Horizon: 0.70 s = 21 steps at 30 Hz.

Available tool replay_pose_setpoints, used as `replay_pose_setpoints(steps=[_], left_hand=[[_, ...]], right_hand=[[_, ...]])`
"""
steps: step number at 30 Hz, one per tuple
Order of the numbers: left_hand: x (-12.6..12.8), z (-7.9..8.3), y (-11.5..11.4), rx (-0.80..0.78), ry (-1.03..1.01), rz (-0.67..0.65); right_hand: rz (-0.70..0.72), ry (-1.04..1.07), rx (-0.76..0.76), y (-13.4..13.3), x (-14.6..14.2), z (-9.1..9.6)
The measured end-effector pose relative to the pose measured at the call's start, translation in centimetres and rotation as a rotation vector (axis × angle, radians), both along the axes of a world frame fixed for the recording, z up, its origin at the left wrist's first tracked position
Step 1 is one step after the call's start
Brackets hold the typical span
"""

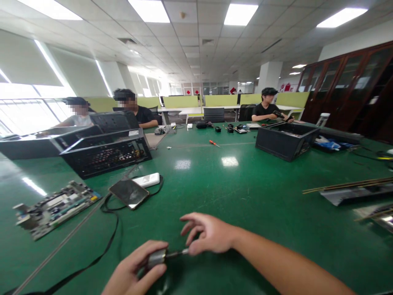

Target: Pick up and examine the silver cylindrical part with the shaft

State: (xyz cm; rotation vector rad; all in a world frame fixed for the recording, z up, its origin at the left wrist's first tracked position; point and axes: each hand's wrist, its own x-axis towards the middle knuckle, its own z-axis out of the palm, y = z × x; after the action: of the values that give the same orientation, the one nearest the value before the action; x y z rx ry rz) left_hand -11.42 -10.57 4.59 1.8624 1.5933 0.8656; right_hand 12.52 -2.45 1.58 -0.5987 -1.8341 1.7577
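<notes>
My left hand is closed around a short silver metal cylinder, low in the middle of the view. A thin dark rod with a lighter tip sticks out of the cylinder toward the right. At that tip is the thumb of my right hand, seemingly touching it. The other fingers of this hand are spread and half bent, apart from the thumb. Fingers and palm hide part of the cylinder, and some blur keeps its exact kind from showing.
Left on the green table lie a circuit board, a phone, a white device, a black strap and an opened computer case. Farther back are an orange screwdriver and a black case. Several people sit beyond.
</notes>
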Motion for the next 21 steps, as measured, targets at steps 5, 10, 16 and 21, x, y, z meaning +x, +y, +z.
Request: replay_pose_setpoints(steps=[5,10,16,21], left_hand=[[10.9,-0.4,5.7,-0.010,-0.199,-0.255],[14.5,-3.0,9.9,0.070,-0.276,-0.248],[13.5,-4.1,10.9,0.129,-0.215,-0.267],[13.5,-3.9,10.8,0.112,-0.206,-0.319]], right_hand=[[-0.394,0.206,0.027,2.0,10.3,-1.3],[-0.599,-0.018,0.246,3.5,12.7,-2.2],[-0.569,-0.279,0.450,2.4,10.9,-1.8],[-0.603,-0.267,0.457,2.1,10.1,-1.4]])
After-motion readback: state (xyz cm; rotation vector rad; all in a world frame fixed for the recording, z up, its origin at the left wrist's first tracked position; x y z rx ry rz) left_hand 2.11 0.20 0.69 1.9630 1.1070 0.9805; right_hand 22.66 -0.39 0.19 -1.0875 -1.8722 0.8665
